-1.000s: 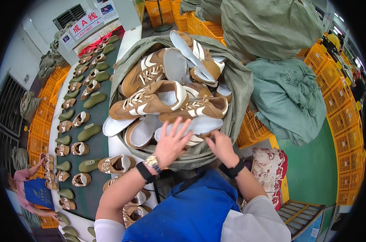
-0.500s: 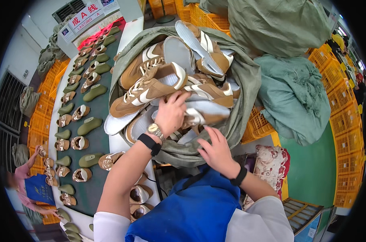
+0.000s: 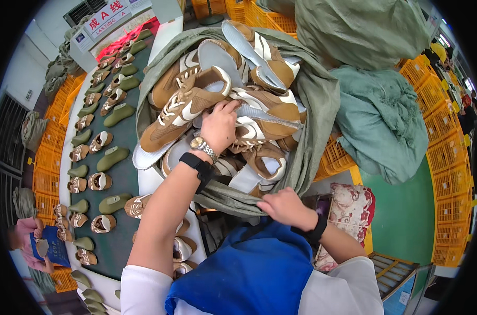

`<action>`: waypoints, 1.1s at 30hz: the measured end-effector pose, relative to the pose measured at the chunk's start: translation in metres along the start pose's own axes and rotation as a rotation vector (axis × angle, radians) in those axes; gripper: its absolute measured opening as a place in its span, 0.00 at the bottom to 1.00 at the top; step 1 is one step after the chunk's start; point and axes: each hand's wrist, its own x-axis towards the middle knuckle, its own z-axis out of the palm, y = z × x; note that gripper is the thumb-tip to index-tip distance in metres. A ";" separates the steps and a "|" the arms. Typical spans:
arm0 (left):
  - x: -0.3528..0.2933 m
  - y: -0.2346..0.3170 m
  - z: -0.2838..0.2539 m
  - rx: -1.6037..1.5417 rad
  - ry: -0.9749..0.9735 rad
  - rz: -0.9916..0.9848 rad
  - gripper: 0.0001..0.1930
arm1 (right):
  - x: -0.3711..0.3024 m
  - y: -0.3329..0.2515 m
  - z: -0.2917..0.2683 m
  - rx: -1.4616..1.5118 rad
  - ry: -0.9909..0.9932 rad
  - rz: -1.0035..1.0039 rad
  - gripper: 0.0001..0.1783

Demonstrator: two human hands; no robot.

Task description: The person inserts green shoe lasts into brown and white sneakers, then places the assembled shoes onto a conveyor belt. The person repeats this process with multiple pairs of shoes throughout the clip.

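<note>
A: What could go wrong in the open sack (image 3: 322, 100), left to right?

B: A brown shoe (image 3: 170, 126) tilts across the left of the heap; a tug beneath it could tip it over the rim. Just beside it, the left hand (image 3: 220, 127) bends its fingers among the shoes, though whether they grip one cannot be told. Farther right, the right hand (image 3: 286, 207) pinches the sack's near rim; should that hold slip, the cloth could sag over the lower shoes.

A: And around them?

B: Far left, a co-worker (image 3: 25, 228) stands by the worktop (image 3: 112, 260), lined with green lasts (image 3: 118, 115) and more brown shoes. At centre, overlapping shoes hem in the left hand's fingertips. To the right, a teal cloth bundle (image 3: 383, 126) sits before stacked orange crates (image 3: 451, 152).
</note>
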 end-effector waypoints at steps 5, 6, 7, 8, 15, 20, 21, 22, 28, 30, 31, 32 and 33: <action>0.002 0.001 -0.005 0.012 -0.060 -0.015 0.15 | 0.032 0.030 0.004 -0.046 0.166 0.219 0.15; 0.002 0.002 -0.006 -0.001 -0.083 -0.022 0.15 | 0.035 0.034 0.005 -0.093 0.130 0.234 0.17; 0.002 0.002 -0.006 -0.005 -0.084 -0.020 0.15 | 0.035 0.035 0.006 -0.122 0.033 0.252 0.20; 0.001 0.002 -0.006 -0.009 -0.085 -0.020 0.15 | 0.038 0.037 0.005 -0.186 0.044 0.288 0.22; -0.004 0.002 -0.007 0.025 -0.078 0.017 0.17 | 0.048 0.031 -0.032 -0.060 0.289 0.331 0.15; -0.030 0.027 -0.022 0.080 0.132 0.135 0.23 | 0.078 0.035 -0.077 0.012 0.375 0.254 0.15; -0.039 0.035 -0.023 0.094 0.225 0.238 0.21 | 0.086 0.035 -0.084 0.026 0.374 0.218 0.15; -0.052 0.043 -0.022 -0.060 0.182 0.311 0.18 | 0.091 0.037 -0.091 0.053 0.362 0.195 0.15; -0.099 0.053 0.009 -0.116 -0.715 -0.109 0.20 | 0.112 0.045 -0.111 -0.001 0.260 0.146 0.18; -0.111 0.047 0.018 -0.135 -0.774 -0.079 0.33 | 0.112 0.044 -0.111 0.007 0.237 0.171 0.18; -0.116 0.045 0.021 -0.082 -0.717 -0.047 0.38 | 0.112 0.043 -0.110 0.016 0.237 0.172 0.18; -0.120 0.044 0.025 -0.072 -0.734 0.006 0.43 | 0.111 0.042 -0.109 0.013 0.208 0.193 0.17; -0.122 0.047 0.029 -0.184 -0.703 -0.059 0.43 | 0.111 0.041 -0.108 0.008 0.179 0.214 0.17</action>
